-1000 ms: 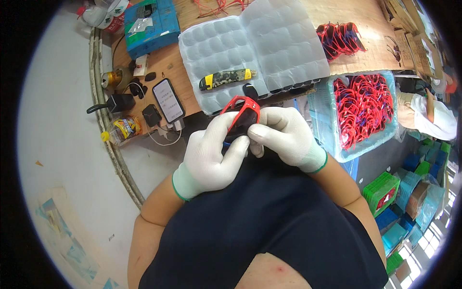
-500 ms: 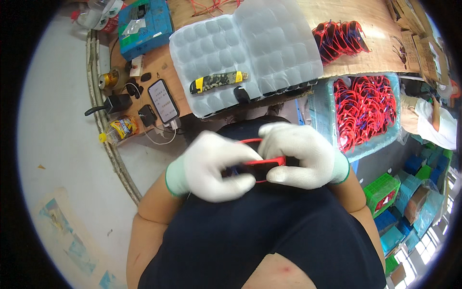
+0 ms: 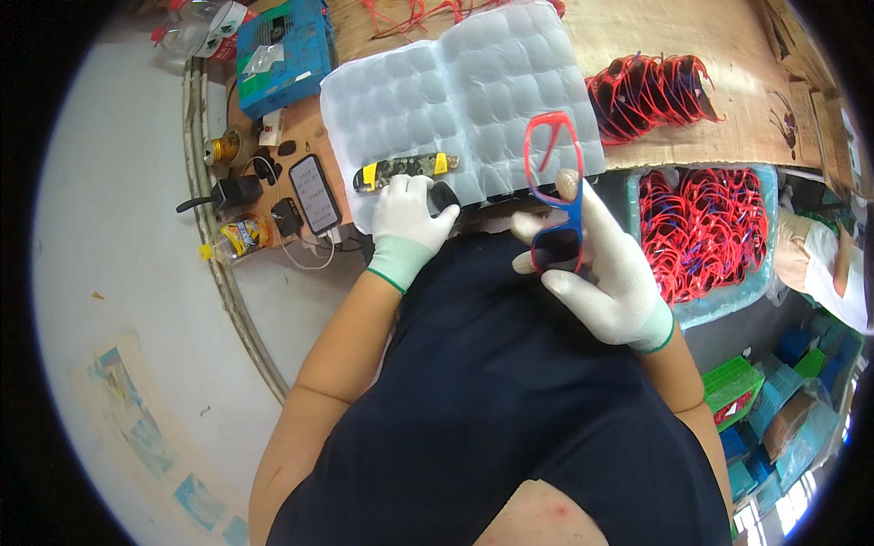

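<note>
The light-brown wooden workbench (image 3: 756, 73) carries one pale, dimpled plastic tray (image 3: 501, 73) and one black-edged phone (image 3: 315, 193). To my right are one blue-lined basket (image 3: 719, 308) of red frames (image 3: 701, 232) and one person in white (image 3: 851, 287). My white-gloved right hand (image 3: 612, 289) grips one red-and-blue glasses frame (image 3: 572, 221) above the tray's near edge. My white-gloved left hand (image 3: 405, 218) is by one small black piece (image 3: 443, 195); whether gripping, I can't tell.

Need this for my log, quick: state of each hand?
Left hand: at the long yellow-and-camouflage tool; grip cannot be told.
Right hand: holding oval-rimmed red-and-blue glasses.
</note>
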{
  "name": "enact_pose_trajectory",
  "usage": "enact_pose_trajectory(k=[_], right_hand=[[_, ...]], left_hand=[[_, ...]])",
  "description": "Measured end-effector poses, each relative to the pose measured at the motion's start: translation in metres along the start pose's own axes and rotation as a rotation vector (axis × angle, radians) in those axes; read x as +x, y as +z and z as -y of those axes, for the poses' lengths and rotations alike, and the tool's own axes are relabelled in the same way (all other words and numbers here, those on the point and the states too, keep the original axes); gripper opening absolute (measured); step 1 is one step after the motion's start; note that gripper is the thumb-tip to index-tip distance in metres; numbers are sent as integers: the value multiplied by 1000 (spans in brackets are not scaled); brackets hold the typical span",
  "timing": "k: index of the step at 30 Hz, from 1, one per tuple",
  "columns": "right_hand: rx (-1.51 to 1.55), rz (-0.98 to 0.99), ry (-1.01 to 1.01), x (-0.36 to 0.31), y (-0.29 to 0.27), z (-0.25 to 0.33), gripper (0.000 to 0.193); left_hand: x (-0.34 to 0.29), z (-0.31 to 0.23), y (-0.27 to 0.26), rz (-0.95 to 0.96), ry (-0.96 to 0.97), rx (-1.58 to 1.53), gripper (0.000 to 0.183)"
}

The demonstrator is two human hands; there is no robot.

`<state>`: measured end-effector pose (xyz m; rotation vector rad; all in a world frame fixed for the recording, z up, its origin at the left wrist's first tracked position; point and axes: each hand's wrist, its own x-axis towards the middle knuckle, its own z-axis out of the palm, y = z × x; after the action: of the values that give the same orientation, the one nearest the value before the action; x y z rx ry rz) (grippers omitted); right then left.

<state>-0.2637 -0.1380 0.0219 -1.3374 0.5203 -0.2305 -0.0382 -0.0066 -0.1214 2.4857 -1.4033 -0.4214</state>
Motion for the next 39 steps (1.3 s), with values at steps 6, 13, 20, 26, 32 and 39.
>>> enact_pose_trajectory(k=[6, 13, 20, 26, 32, 39], right_hand=[[275, -178, -161, 1, -17, -13, 45], [-80, -20, 25, 23, 12, -3, 28], [2, 169, 130, 30, 32, 13, 19], [263, 205, 170, 33, 45, 3, 24], [-87, 25, 33, 43, 77, -6, 16], [-678, -56, -365, 47, 100, -10, 10]], left_hand=[[-9, -15, -51, 222, -238, -763, 21], [-22, -50, -103, 347, -181, -1523, 17], [-34, -46, -99, 496, -405, -2146, 20], [-39, -29, -99, 681, -176, -2259, 21], [-35, -13, -104, 476, -320, -2049, 19], [-50, 2, -114, 400, -365, -1839, 23]])
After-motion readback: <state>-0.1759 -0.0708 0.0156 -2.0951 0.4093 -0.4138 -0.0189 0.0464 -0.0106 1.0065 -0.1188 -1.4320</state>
